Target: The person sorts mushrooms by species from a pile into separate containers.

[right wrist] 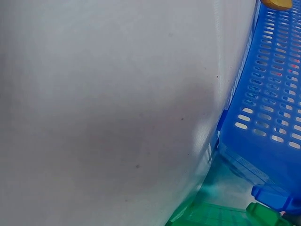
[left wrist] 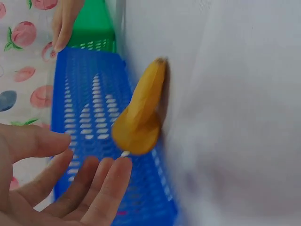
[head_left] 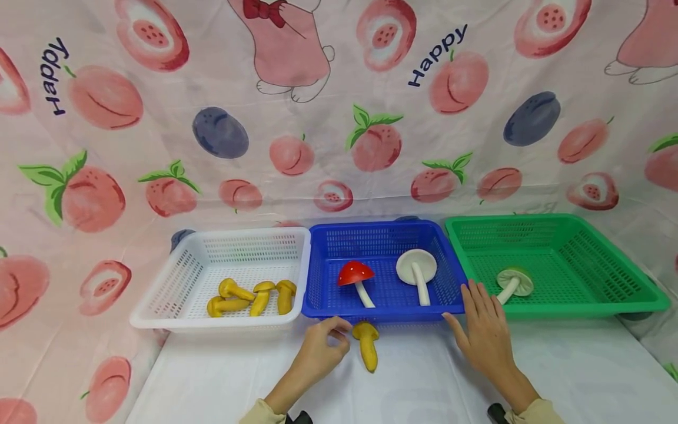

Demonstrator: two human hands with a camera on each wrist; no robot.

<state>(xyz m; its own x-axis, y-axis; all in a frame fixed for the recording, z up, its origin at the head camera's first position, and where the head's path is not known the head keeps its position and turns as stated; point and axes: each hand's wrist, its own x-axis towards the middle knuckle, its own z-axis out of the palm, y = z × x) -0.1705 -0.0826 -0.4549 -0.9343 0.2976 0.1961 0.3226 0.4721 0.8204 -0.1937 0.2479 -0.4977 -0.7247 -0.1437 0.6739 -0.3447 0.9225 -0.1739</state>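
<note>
On the white table [head_left: 212, 383], just in front of the blue basket [head_left: 381, 311], a yellow toy mushroom [head_left: 366, 344] was seen lying flat, cap toward the basket. The left hand [head_left: 318, 352] was held just to its left, fingers loosely spread and nothing gripped (the fingertips [left wrist: 120, 165] were near the cap, apparently not touching). The right hand [head_left: 484, 330] was laid flat on the table against the near corner where the blue and green basket [head_left: 556, 306] meet, fingers straight, perhaps for steadying. Four matching yellow mushrooms [head_left: 251, 296] were gathered in the white basket [head_left: 159, 306] at the left.
</note>
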